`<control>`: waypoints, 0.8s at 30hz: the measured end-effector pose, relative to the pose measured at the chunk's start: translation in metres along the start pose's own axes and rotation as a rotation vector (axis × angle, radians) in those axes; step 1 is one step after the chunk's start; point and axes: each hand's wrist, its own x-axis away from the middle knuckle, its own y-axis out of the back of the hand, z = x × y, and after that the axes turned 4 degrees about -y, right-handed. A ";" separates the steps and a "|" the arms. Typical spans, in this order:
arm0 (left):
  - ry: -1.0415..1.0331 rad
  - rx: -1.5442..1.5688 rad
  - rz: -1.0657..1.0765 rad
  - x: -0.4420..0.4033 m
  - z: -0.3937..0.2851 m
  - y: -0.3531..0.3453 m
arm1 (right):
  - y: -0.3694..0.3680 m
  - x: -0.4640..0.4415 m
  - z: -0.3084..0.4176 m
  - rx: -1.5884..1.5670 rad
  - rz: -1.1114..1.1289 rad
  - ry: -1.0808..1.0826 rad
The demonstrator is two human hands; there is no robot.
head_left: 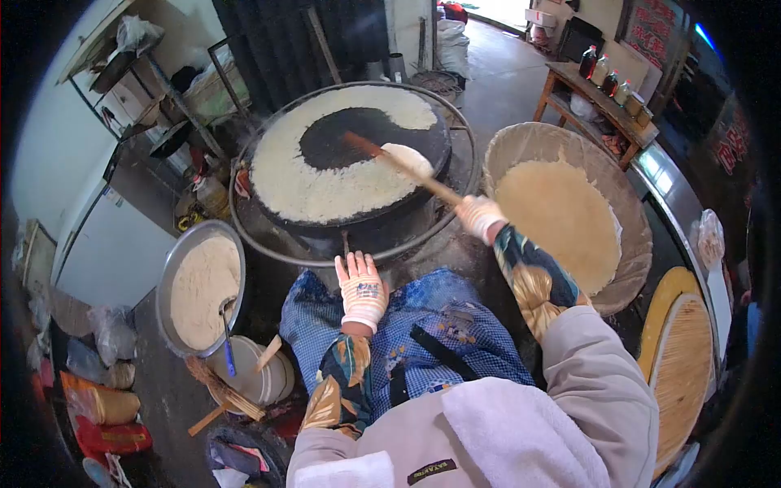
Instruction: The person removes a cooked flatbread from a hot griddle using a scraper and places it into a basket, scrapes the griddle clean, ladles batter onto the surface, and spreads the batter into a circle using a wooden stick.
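My right hand (480, 217), in a white knit glove, grips the pale handle of a wooden spreader (431, 187). Its darker reddish end reaches over the round black griddle (346, 137), next to a lump of batter (409, 158). Pale batter (301, 191) covers the griddle in a broad ring, leaving a dark bare patch in the middle and a gap at the right. My left hand (363, 291), gloved too, lies flat with fingers stretched over the blue checked apron (439, 325). Its fingertips are close to a short metal rod (345, 242) at the griddle's near side; contact is unclear.
A metal ring (285, 262) surrounds the griddle. To the left stands a metal basin (167, 305) of batter with a blue-handled ladle (229, 346), beside a white bucket (281, 378). On the right, a large lined basket (630, 232) holds tan round sheets (557, 220). Bottles stand on a wooden table (598, 102).
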 end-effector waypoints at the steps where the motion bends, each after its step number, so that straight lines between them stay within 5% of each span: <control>1: 0.001 -0.033 -0.008 0.000 0.004 0.001 | 0.010 -0.013 -0.003 -0.026 -0.029 -0.069; 24: 0.272 0.002 -0.067 0.014 0.079 -0.011 | 0.013 -0.011 0.028 0.087 -0.061 0.017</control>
